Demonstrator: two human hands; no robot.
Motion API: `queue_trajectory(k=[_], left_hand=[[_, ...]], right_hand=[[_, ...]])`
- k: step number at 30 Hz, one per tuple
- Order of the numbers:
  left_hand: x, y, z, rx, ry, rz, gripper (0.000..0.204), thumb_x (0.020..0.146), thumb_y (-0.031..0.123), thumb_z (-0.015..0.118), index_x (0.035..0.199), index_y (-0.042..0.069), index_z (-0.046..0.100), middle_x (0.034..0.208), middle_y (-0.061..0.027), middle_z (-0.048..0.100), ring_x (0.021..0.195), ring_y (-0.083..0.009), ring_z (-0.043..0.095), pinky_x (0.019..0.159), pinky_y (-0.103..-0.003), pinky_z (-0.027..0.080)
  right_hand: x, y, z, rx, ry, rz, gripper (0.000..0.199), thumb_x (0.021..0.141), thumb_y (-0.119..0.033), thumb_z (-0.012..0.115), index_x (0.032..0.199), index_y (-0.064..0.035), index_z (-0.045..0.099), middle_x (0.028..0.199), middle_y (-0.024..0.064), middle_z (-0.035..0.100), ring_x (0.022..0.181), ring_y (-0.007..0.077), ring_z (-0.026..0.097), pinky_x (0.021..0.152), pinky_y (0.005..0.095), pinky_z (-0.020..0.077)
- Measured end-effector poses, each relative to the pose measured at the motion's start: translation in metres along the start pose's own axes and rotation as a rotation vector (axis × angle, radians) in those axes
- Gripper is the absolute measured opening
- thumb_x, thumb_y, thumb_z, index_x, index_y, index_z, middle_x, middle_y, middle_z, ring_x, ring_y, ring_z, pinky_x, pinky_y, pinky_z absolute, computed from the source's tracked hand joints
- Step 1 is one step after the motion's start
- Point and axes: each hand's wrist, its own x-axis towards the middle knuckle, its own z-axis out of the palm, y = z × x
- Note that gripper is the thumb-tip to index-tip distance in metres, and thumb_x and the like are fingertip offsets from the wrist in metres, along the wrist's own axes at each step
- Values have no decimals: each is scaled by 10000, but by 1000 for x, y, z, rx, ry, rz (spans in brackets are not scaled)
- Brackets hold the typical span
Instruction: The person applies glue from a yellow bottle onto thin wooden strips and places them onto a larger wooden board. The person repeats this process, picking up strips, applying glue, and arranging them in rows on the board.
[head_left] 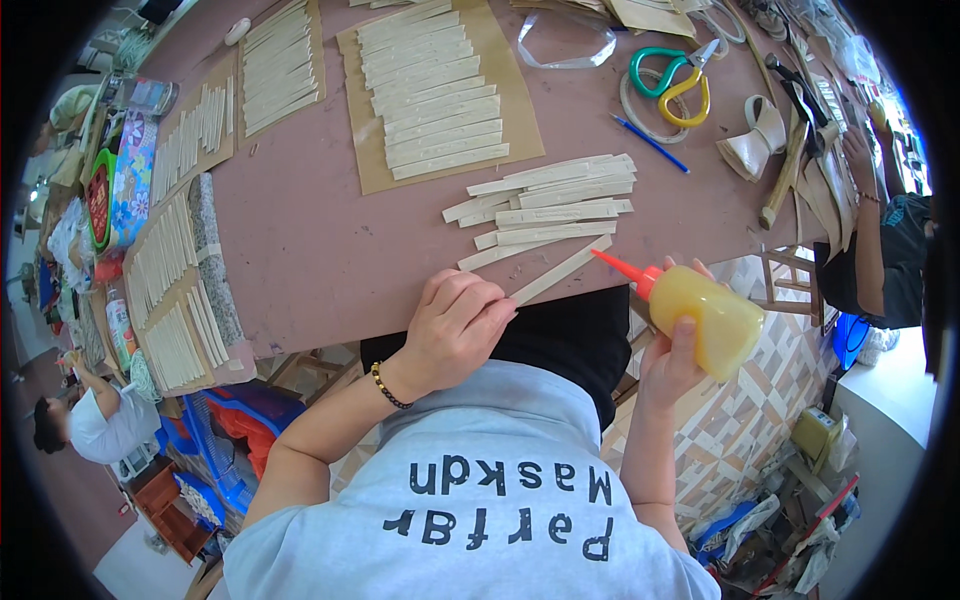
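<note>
My left hand [455, 325], with a beaded bracelet at its wrist, pinches the near end of a narrow pale strip [562, 270] at the table's front edge. The strip slants away to the right. Fingers of my right hand [672, 368] wrap round a squeeze bottle [712, 318] of yellowish liquid, tilted with its red nozzle pointing left. The nozzle tip is by the strip's far end; whether they touch I cannot tell. Just beyond lies a loose pile of similar strips [555, 212]. Farther back, more strips are laid in a row on a brown sheet [365, 165].
Green-and-yellow scissors [675, 82], a blue pencil [650, 143], a tape roll [752, 138] and a hammer [790, 165] lie at the right of the table [290, 260]. More strip-covered sheets [280, 65] line the left. Other people [95, 415] are at both sides.
</note>
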Motion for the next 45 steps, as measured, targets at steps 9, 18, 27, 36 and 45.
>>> queue_trajectory(k=[9, 18, 27, 36, 45], left_hand=[[-8, -4, 5, 2, 37, 30, 236, 697, 54, 815, 885, 74, 673, 893, -38, 600, 865, -239, 570, 856, -419, 474], [-7, 1, 5, 40, 56, -57, 221, 720, 139, 820, 870, 95, 663, 848, -20, 559, 844, -233, 548, 896, -418, 456], [-13, -2, 10, 45, 108, 55, 191, 685, 77, 817, 821, 106, 687, 788, -6, 533, 771, -203, 525, 858, -409, 467], [-12, -2, 11, 71, 115, 107, 177, 650, 68, 757, 820, 90, 712, 757, 7, 502, 747, -191, 510, 829, -367, 437], [-12, -1, 13, 94, 119, 109, 183, 643, 70, 756, 818, 92, 711, 749, 10, 490, 739, -184, 502, 824, -362, 433]], right_hand=[[-30, -8, 16, 54, -144, 131, 734, 836, -293, 812, 1358, -79, 343, 1325, 228, 540, 1171, 442, 594, 1010, 537, 483], [-40, -18, 22, -10, -221, 168, 740, 824, -323, 809, 1365, -85, 364, 1296, 215, 568, 1159, 457, 601, 995, 530, 493], [-37, -14, 16, -21, -215, 102, 727, 818, -301, 818, 1359, -96, 377, 1304, 206, 566, 1165, 461, 595, 1009, 547, 479], [-39, -16, 21, -11, -258, 122, 727, 829, -322, 815, 1338, -101, 345, 1337, 205, 537, 1194, 417, 584, 1020, 537, 472], [-37, -15, 20, -38, -269, 89, 746, 833, -315, 798, 1383, -72, 357, 1310, 232, 553, 1166, 471, 592, 1013, 564, 476]])
